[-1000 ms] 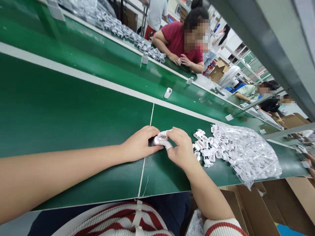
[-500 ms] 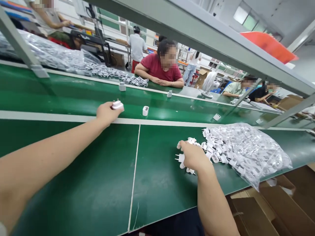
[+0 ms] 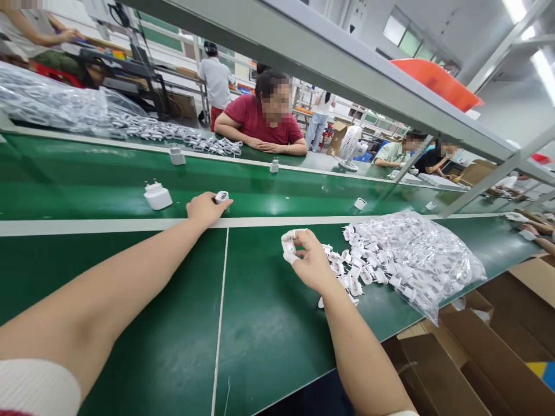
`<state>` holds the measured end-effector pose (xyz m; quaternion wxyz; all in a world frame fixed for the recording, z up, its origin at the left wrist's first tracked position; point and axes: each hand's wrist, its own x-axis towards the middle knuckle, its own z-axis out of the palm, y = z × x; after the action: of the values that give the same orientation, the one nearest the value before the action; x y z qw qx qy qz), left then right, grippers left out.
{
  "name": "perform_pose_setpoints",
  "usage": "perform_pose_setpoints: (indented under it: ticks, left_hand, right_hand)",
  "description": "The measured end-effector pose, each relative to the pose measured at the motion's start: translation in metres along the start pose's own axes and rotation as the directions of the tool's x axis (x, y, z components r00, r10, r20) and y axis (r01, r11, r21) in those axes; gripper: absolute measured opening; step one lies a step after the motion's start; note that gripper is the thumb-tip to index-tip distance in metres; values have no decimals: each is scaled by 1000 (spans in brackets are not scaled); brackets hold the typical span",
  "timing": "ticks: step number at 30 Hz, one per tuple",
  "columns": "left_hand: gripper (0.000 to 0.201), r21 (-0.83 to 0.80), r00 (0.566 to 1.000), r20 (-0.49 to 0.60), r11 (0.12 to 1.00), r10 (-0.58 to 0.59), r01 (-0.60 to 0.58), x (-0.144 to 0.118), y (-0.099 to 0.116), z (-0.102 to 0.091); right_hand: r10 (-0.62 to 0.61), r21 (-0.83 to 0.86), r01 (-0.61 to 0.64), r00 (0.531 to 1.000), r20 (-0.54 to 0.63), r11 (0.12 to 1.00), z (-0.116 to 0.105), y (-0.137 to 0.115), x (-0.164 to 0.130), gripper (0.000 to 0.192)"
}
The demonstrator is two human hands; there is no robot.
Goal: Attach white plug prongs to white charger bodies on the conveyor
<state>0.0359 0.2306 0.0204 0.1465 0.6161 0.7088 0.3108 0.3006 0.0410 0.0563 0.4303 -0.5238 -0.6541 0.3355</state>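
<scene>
On the green belt, my left hand (image 3: 205, 209) has its thumb and fingers around a white charger housing (image 3: 222, 197), whose open end faces up. Left of it stands a white two-pin charger (image 3: 158, 196), pins upward and apart from the hand. My right hand (image 3: 309, 257), with white covers on its fingertips, pinches a small white plug piece (image 3: 289, 247) over the green surface. Just right of that hand lies a loose pile of white plug pieces (image 3: 368, 263), spilling from a clear plastic bag (image 3: 437, 257).
More white chargers (image 3: 177, 155) sit along the belt. A metal frame beam (image 3: 303, 63) crosses above. Cardboard boxes (image 3: 472, 358) stand below the right edge. A person in a red shirt (image 3: 262, 124) leans on the far side, near another heap of white parts (image 3: 173, 132).
My left hand has let go of the two-pin charger, now standing on the belt, and has taken hold of a housing to its right. My right hand has lifted a plug piece away from the pile.
</scene>
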Motion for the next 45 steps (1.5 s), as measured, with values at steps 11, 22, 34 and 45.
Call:
perform_pose_setpoints:
  ticks: [11, 22, 34, 45]
  left_hand:
    - [45, -334, 828, 262, 851, 497, -405, -159, 8, -32]
    - [45, -455, 820, 277, 820, 501, -348, -211, -19, -31]
    - [30, -505, 804, 275, 791, 528, -346, -206, -19, -31]
    - [30, -486, 811, 262, 797, 523, -358, -207, -19, -31]
  right_hand:
    - [231, 686, -362, 932, 280, 631, -6, -23, 2, 41]
    - [-80, 102, 70, 992, 98, 992, 29, -16, -11, 25]
    - [-326, -284, 419, 889, 320, 862, 49, -19, -23, 17]
    - [-396, -469, 493, 869, 295, 733, 56, -21, -24, 19]
